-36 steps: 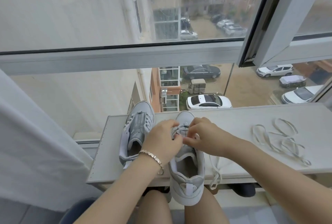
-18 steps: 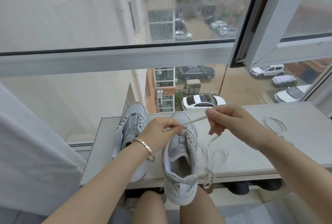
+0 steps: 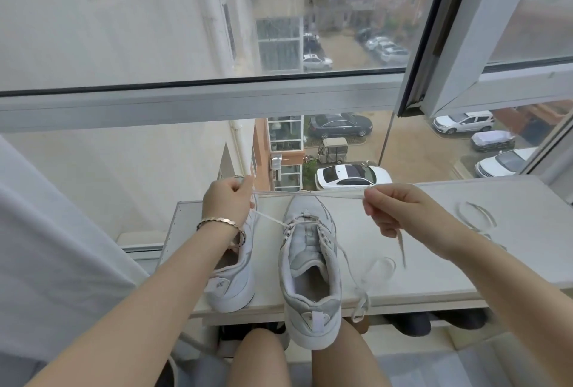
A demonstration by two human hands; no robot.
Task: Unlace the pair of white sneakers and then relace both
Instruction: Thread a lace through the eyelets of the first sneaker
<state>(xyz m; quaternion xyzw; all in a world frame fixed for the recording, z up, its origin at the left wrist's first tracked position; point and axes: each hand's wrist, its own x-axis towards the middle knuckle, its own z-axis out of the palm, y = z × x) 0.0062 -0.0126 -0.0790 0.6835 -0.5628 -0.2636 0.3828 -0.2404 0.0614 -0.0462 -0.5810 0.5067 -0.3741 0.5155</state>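
We pinch a lace (image 3: 279, 192) taut in the fingers of our left hand (image 3: 228, 203) and right hand (image 3: 400, 213), sneaker (image 3: 310, 262) below them.

Grey daylight is coming through the window (image 3: 198, 104); white ledge (image 3: 527, 197) is running beneath; pale curtain (image 3: 46, 247) is hanging left.

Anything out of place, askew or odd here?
The sneaker being laced overhangs the front edge of the shelf, its heel off the board above the knees. A spare lace lies in loose loops on the shelf, right of the right hand. No damage shows.
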